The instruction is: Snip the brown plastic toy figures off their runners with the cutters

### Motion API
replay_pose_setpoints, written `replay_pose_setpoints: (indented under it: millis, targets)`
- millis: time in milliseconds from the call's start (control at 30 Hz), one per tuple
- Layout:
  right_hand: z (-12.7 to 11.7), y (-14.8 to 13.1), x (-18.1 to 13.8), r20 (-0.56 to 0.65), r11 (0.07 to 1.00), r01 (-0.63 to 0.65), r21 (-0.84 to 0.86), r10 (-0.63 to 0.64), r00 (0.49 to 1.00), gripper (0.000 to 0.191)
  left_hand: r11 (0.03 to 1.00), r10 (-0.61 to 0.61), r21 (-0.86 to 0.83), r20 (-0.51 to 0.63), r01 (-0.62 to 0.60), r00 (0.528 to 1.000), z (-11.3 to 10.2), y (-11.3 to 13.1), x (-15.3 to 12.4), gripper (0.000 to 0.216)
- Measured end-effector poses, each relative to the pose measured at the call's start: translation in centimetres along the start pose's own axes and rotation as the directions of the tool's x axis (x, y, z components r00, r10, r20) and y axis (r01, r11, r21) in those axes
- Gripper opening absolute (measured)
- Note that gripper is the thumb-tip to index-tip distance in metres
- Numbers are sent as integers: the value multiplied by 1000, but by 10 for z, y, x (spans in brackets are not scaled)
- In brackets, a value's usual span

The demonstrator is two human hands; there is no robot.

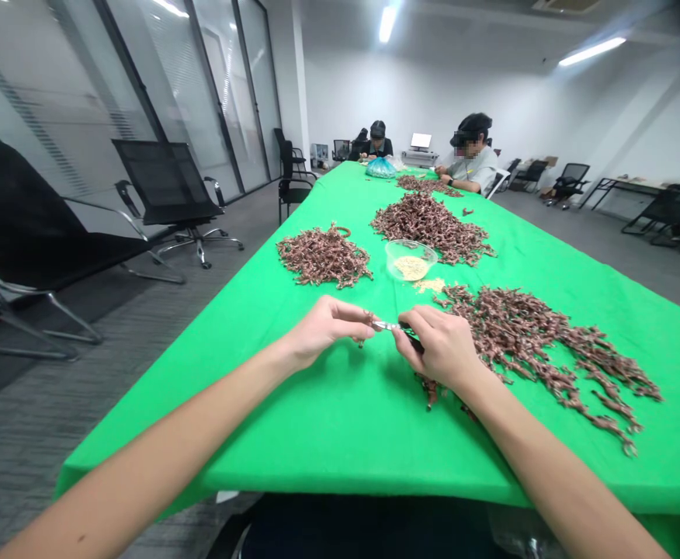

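Observation:
My left hand is closed, pinching a small brown knobbly piece between thumb and fingers. In my right hand, closed too, is a small plier-like tool with silver jaws and dark handles. The jaws meet the piece at my left fingertips; whether they grip it I cannot tell. Beneath and beside my right hand spreads a pile of similar brown pieces. Another, smaller pile lies beyond my left hand. A clear plastic bowl with pale yellowish bits stands beyond both hands.
Pale crumbs lie beside the bowl on the green tablecloth. A larger brown pile sits behind it. Farther along are a blue bag and two seated people with headgear. Black chairs stand left of the table.

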State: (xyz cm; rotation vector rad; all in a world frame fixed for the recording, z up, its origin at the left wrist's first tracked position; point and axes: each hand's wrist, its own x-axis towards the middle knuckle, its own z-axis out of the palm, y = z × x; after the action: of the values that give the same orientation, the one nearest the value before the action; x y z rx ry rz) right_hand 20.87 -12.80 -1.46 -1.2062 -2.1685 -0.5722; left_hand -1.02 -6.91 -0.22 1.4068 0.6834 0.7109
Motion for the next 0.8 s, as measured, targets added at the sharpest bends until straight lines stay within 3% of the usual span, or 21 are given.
replay_pose_setpoints:
  millis: [167,300,433,633,800]
  targets:
    - [-3,4,2,-23,964,-124,235,134,991,24,998,39,-35,-78,-42,996,-1,-2,2,32]
    - [-4,7,2,-4,902,-208,379,226,974,22,995,93,-33,-58,-95,994,-3,-4,4,36]
    - [-3,8,2,25,887,-238,396,248,968,21,990,88,-108,-38,-92,995,-4,-4,5,41]
    - [-2,6,3,68,891,-272,364,266,962,26,944,-34,-329,0,32,999,1,1,2,38]
    - [-1,6,3,110,894,-307,325,287,952,31,954,-26,-298,3,26,1000,3,1,2,32]
